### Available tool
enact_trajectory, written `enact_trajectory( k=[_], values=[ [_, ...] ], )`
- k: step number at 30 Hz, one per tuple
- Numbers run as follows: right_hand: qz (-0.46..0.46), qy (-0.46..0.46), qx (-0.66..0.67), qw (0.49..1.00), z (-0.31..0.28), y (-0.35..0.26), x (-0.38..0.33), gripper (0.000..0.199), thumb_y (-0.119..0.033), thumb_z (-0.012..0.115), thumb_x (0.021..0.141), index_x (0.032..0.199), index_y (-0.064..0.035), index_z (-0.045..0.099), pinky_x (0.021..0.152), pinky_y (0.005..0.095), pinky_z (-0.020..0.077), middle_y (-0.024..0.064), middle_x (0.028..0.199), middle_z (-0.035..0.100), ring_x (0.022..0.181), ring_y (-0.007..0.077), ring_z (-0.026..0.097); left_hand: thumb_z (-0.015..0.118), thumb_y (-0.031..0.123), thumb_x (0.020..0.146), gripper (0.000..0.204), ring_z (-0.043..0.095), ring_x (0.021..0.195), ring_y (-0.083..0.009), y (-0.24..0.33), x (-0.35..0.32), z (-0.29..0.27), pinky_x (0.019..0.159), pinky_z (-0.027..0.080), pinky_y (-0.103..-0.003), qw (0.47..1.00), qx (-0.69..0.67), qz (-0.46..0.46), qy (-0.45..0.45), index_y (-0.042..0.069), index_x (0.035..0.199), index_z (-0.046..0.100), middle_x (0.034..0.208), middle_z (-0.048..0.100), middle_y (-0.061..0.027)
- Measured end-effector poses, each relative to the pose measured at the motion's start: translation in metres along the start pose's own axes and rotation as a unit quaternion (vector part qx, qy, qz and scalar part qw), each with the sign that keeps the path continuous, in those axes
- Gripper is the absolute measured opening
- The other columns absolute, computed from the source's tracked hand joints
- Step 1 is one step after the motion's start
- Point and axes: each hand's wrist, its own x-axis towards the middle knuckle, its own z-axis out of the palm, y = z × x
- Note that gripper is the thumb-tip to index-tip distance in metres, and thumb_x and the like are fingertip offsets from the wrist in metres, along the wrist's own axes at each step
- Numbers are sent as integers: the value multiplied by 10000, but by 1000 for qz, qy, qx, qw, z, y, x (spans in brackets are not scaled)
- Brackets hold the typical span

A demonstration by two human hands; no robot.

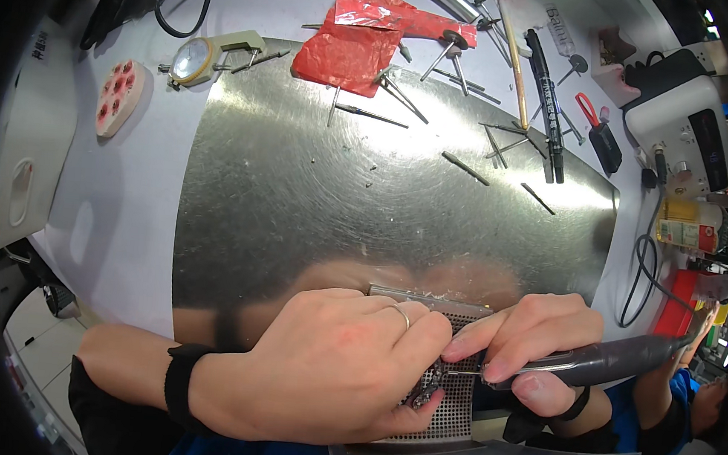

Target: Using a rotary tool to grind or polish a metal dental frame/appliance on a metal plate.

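Note:
My left hand (340, 362), with a ring and a black wristband, is closed around a small dark metal piece (426, 393), pinched at the fingertips and mostly hidden by the fingers. My right hand (547, 340) grips a dark rotary handpiece (627, 359) like a pen. Its thin bur (462, 373) points left and meets or nearly touches the metal piece; I cannot tell which. Both hands rest close together over a perforated metal plate (456, 419) at the near edge of the shiny metal sheet (299, 188).
Loose burs (464, 169), red packets (348, 55) and a black marker (545, 105) lie toward the far side. A dial gauge (193, 62) and pink-spotted block (120, 97) are at left. A white control box (684, 129) stands right; another person (667, 397) sits beyond.

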Motion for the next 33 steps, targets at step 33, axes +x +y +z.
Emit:
enact_trajectory(
  k=[33],
  values=[
    [31, -20, -51, 998, -4, 0, 8, 153, -77, 691, 751, 811, 48, 756, 797, 378, 639, 159, 735, 699, 824, 325, 769, 835, 270, 688, 349, 620, 603, -220, 4, 6, -2, 556, 493, -340, 1000, 20, -13, -8, 89, 857, 589, 704, 593, -21]
  ],
)
